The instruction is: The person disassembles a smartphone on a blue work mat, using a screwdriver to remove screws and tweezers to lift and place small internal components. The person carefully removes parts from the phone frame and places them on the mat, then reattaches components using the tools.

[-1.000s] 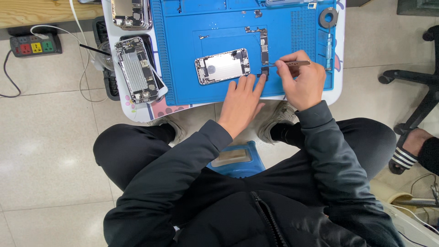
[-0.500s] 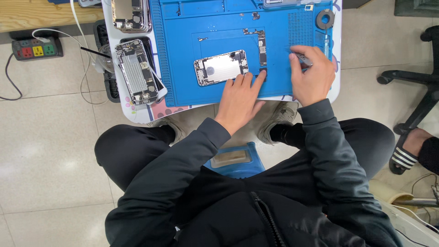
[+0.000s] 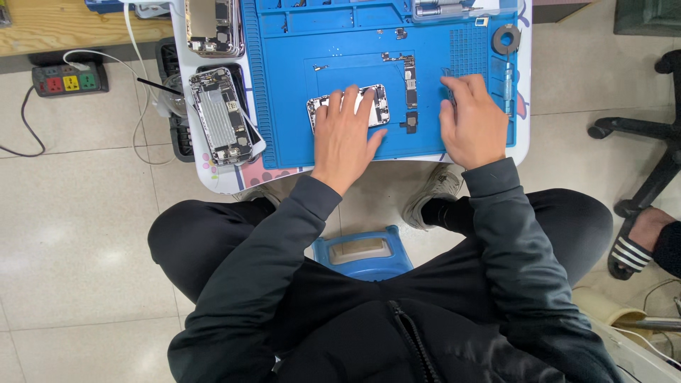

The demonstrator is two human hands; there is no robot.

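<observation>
An opened phone (image 3: 379, 106) with bare metal insides lies in the middle of the blue work mat (image 3: 284, 106). My left hand (image 3: 346, 138) lies flat on top of it, fingers spread, pressing it down. My right hand (image 3: 472, 124) rests flat on the mat to the right, its fingertips over a thin dark tool (image 3: 447, 76). Between my hands lie a long narrow circuit board (image 3: 409, 74) and a small dark part (image 3: 411, 125).
A second opened phone (image 3: 220, 117) and a third (image 3: 213, 25) lie at the left of the small white table (image 3: 213, 181). A tape roll (image 3: 506, 39) and a screwdriver (image 3: 507, 85) sit at the mat's right. A power strip (image 3: 67, 79), a chair base (image 3: 638, 135) and another person's sandalled foot (image 3: 638, 241) are on the floor.
My right hand drew the thin tool away from the circuit board, moved right and flattened on the mat. My left hand slid up from the phone's near edge onto its top.
</observation>
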